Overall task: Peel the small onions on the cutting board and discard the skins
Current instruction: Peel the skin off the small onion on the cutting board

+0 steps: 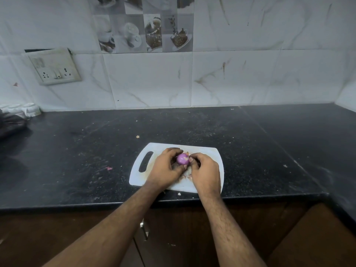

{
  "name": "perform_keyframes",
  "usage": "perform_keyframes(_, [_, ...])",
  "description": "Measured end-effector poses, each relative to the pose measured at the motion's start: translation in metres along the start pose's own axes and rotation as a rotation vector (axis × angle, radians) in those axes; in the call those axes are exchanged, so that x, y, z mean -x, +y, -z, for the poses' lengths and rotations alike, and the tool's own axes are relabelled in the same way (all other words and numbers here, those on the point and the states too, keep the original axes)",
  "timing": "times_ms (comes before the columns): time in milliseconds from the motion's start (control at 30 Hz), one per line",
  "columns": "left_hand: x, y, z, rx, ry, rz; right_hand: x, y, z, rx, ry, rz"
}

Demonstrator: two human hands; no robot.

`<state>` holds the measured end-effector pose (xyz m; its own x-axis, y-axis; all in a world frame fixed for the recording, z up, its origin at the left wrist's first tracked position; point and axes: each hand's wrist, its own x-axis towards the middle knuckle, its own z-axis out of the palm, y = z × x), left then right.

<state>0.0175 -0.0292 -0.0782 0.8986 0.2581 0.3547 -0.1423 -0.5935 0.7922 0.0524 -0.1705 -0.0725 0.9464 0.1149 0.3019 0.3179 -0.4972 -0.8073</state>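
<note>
A small purple onion (182, 158) is held just above the white cutting board (213, 153), between both my hands. My left hand (163, 168) grips it from the left with fingers curled around it. My right hand (205, 170) pinches at its right side with thumb and fingertips. The onion's visible face is smooth and glossy purple with a pale patch on top. Loose brownish skins (187, 175) lie on the board under my hands, mostly hidden. Any other onions on the board are hidden by my hands.
The board sits near the front edge of a black stone counter (250, 141) scattered with small skin scraps (109, 168). A tiled wall with a socket plate (54, 67) stands behind. White containers (28, 108) and a dark object sit at far left.
</note>
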Motion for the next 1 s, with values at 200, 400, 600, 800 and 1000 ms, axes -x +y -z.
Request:
perform_keyframes(200, [0.0016,0.0043,0.0011,-0.028,-0.038,-0.002,0.0007,-0.0005,0.0019,-0.021,0.018,0.041])
perform_keyframes(400, [-0.0011,0.0063,0.0012,-0.079,-0.112,0.012,0.0017,0.0008,0.0006,-0.022,0.061,-0.013])
perform_keyframes(600, [-0.0007,0.0068,0.0011,-0.063,-0.193,0.051,-0.0009,0.0002,0.0023,-0.058,-0.016,0.015])
perform_keyframes(800, [-0.0008,0.0063,0.0009,-0.080,-0.134,0.037,-0.0025,0.0017,0.0030,-0.121,-0.009,-0.001])
perform_keyframes(1000, [0.0002,0.0067,0.0000,-0.106,-0.142,-0.027,-0.0015,0.0014,0.0052,-0.148,0.007,-0.013])
